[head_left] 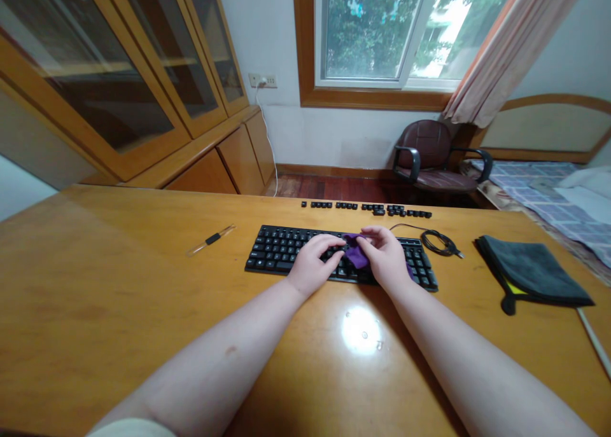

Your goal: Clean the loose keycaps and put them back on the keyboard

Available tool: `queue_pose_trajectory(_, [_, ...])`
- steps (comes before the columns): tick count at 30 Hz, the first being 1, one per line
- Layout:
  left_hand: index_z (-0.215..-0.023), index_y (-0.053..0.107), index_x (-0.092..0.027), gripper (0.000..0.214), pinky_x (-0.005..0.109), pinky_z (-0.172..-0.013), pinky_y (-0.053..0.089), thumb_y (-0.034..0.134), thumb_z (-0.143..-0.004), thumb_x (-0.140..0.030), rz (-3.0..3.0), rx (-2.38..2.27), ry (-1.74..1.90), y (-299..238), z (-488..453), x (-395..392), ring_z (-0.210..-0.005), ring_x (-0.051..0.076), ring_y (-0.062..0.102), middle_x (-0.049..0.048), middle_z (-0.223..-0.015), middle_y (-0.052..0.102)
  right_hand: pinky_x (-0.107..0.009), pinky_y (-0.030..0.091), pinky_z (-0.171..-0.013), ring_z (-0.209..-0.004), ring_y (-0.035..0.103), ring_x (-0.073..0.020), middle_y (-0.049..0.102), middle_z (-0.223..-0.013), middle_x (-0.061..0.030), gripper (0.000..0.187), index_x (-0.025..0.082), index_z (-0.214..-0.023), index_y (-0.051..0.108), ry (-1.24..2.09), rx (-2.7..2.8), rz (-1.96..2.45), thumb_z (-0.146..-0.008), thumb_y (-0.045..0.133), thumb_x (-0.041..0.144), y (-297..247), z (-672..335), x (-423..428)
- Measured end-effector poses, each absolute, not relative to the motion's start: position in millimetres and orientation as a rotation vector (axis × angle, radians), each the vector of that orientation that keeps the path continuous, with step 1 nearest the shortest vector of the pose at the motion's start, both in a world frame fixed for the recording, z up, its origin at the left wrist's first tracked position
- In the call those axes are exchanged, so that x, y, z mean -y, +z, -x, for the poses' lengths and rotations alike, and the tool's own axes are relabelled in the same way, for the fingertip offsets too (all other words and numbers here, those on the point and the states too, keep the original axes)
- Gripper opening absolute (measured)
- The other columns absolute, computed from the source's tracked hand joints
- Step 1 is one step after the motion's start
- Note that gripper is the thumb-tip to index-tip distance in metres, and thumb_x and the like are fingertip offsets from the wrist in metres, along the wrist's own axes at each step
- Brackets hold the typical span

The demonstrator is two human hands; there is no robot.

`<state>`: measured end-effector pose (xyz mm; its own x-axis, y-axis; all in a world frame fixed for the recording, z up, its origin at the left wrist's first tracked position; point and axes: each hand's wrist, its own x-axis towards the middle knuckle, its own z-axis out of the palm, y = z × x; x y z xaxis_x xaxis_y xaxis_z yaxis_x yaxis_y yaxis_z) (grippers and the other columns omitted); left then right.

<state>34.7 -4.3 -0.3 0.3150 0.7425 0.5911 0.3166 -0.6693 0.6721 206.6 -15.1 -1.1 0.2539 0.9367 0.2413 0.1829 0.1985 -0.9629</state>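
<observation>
Bright window (365, 33) behind pink curtain (513, 49)

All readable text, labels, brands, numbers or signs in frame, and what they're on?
None legible.
Black keyboard: pale key legends show, too small and blurred to quote.
Loose black keycaps: too small to make out any legends.

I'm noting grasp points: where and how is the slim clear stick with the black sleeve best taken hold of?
Probably by the black middle sleeve, from above, pinching across its long sides. The slim clear stick lies flat and slanted on the yellow-brown wooden desk, left of the black rectangular keyboard, and the sleeve looks broader than the clear ends.
</observation>
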Motion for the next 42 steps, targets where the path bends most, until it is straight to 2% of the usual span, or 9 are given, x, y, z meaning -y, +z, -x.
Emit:
queue_pose_trajectory(4, [-0.094, 0.065, -0.02, 0.016, 0.033, -0.086, 0.05, 0.059, -0.08, -0.021, -2.121, -0.904, 1.328, -0.5, -35.5, 6.3, -0.093, 0.016, 0.061, 0.0052, -0.095, 0.067, -0.023, 0.041, -0.048, -0.049, 0.05, -0.0102, 0.056, -0.06, 0.0039, 0.029, 0.02, -0.077, 0.053, 1.074, 0.963, 1.141, -0.063, 0.072, 0.036, 1.1, -201.4, 16.2])
queue_pose_trajectory(9, [-0.095, 0.066, -0.02, 0.017, 0.033, -0.086, 0.051, 0.059, -0.08, -0.019, -2.047, -0.912, 1.35, -1.6, -36.1, 4.7, -0.093, 0.016, 0.061, 0.0054, -0.097, 0.067, -0.026, 0.046, -0.053, -0.056, 0.056, -0.0122, 0.064, -0.074, -0.0017, 0.024, 0.02, -0.078, 0.057, 1.275, 0.949, 1.007, -0.068, 0.067, 0.038, 2.9, -200.5, 18.6])
queue_pose_trajectory(17, [-0.096, 0.066, -0.02, 0.019, 0.032, -0.087, 0.052, 0.06, -0.079, -0.02, -1.889, -0.902, 1.337, -4.4, -38.8, 5.8, -0.092, 0.015, 0.063, 0.0052, -0.097, 0.067, -0.03, 0.049, -0.065, -0.063, 0.059, -0.0135, 0.067, -0.072, -0.0008, 0.031, 0.02, -0.082, 0.065, 1.203, 1.089, 1.036, -0.056, 0.077, 0.033, -4.9, -200.6, 17.3])
queue_pose_trajectory(20, [-0.099, 0.065, -0.019, 0.022, 0.031, -0.085, 0.053, 0.061, -0.078, -0.02, -1.746, -0.857, 1.358, -6.0, -40.1, 5.9, -0.091, 0.016, 0.064, 0.0067, -0.102, 0.064, -0.033, 0.049, -0.072, -0.07, 0.062, -0.016, 0.068, -0.077, -0.0018, 0.028, 0.021, -0.082, 0.068, 1.188, 1.153, 1.027, -0.058, 0.077, 0.032, -1.7, -201.0, 18.4])
queue_pose_trajectory(25, [-0.083, 0.068, -0.018, 0.01, 0.03, -0.081, 0.054, 0.065, -0.074, -0.019, -1.697, -0.881, 1.443, -1.2, -41.3, 6.6, -0.088, 0.016, 0.063, 0.006, -0.092, 0.064, -0.036, 0.045, -0.087, -0.088, 0.061, -0.0184, 0.068, -0.089, -0.0036, 0.02, 0.024, -0.086, 0.072, 1.046, 1.367, 1.02, -0.068, 0.07, 0.032, 1.6, -203.0, 19.9])
queue_pose_trajectory(29, [-0.076, 0.07, -0.018, 0.005, 0.031, -0.081, 0.054, 0.067, -0.072, -0.018, -1.7, -0.959, 1.475, 1.7, -41.5, 9.8, -0.081, 0.015, 0.065, 0.004, -0.082, 0.069, -0.036, 0.045, -0.087, -0.089, 0.061, -0.0179, 0.067, -0.091, -0.0035, 0.022, 0.026, -0.09, 0.073, 1.041, 1.408, 1.01, -0.069, 0.07, 0.032, 1.5, -204.6, 20.2])
queue_pose_trajectory(34, [-0.081, 0.072, -0.02, 0.011, 0.032, -0.078, 0.055, 0.068, -0.071, -0.02, -1.639, -1.061, 1.418, -2.3, -41.7, 15.7, -0.076, 0.017, 0.067, 0.003, -0.082, 0.073, -0.04, 0.046, -0.089, -0.09, 0.063, -0.0209, 0.07, -0.093, -0.0046, 0.022, 0.026, -0.086, 0.074, 1.032, 1.412, 1.035, -0.065, 0.073, 0.032, 3.3, -204.7, 21.7])
queue_pose_trajectory(42, [-0.08, 0.073, -0.022, 0.011, 0.031, -0.079, 0.055, 0.069, -0.07, -0.019, -1.695, -1.07, 1.447, -3.7, -41.9, 17.3, -0.077, 0.016, 0.068, 0.0024, -0.082, 0.073, -0.036, 0.051, -0.077, -0.076, 0.066, -0.0202, 0.073, -0.078, -0.0038, 0.01, 0.022, -0.074, 0.073, 0.942, 1.327, 1.181, -0.068, 0.067, 0.028, 6.7, -201.9, 26.7])
